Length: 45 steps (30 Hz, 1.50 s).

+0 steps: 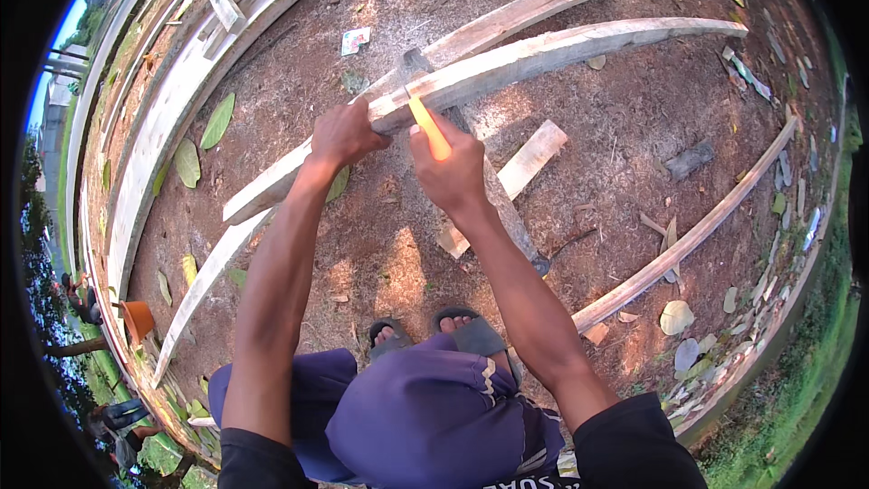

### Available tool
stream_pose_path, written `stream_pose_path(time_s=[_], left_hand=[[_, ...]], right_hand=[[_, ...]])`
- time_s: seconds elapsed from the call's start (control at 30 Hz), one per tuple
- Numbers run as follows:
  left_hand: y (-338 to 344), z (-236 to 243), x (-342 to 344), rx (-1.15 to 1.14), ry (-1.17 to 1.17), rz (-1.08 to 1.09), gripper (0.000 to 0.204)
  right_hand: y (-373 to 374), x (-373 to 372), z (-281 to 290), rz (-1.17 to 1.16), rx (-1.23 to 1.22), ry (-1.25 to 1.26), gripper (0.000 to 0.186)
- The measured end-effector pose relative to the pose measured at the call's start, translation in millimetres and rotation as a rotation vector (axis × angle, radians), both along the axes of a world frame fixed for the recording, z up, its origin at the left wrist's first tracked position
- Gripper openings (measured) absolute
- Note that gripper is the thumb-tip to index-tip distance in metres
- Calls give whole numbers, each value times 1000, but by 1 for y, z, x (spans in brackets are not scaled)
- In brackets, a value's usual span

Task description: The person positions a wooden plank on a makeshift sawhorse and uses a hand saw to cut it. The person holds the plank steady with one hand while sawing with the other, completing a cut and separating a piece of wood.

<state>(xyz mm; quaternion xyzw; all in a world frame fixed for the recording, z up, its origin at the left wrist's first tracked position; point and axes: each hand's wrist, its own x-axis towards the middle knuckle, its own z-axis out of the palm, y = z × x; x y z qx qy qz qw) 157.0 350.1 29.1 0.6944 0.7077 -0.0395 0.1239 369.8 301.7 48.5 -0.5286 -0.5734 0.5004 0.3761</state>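
A long pale wooden beam (516,62) runs across in front of me. My left hand (347,134) is closed over the beam left of the middle, pressing on its top and near side. Just to the right, my right hand (450,166) grips the orange handle of a hand saw (429,129). The thin saw blade shows nearly edge-on where it meets the beam. Beneath the beam, a grey block of wood (493,195) lies lengthwise toward my feet. Behind the beam lies a second pale plank (516,22), partly hidden by it.
A short board (532,159) lies right of my hands. One thin strip of wood (697,235) slants across the right side. Long planks (149,140) are stacked at the left, near an orange bucket (138,319). Leaves and sawdust are scattered over the bare soil.
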Motion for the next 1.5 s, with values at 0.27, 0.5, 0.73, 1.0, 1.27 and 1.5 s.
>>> stream_pose_path(time_s=[0.27, 0.5, 0.73, 1.0, 1.27, 1.5], left_hand=[[-5, -6, -11, -125, -15, 77, 62], [-6, -9, -41, -141, -30, 47, 60], [-4, -3, 8, 12, -17, 52, 57], [-18, -2, -7, -102, -13, 146, 55], [-2, 11, -20, -93, -14, 39, 59], [10, 5, -6, -79, -60, -20, 56]], right_hand=[[-86, 37, -25, -84, 133, 121, 39], [-149, 71, -25, -9, 162, 38, 42], [-18, 4, -23, -72, 167, 76, 37], [-147, 75, -12, -60, 111, 79, 42], [-108, 46, -21, -38, 99, 90, 40], [2, 0, -6, -44, 61, 89, 38]])
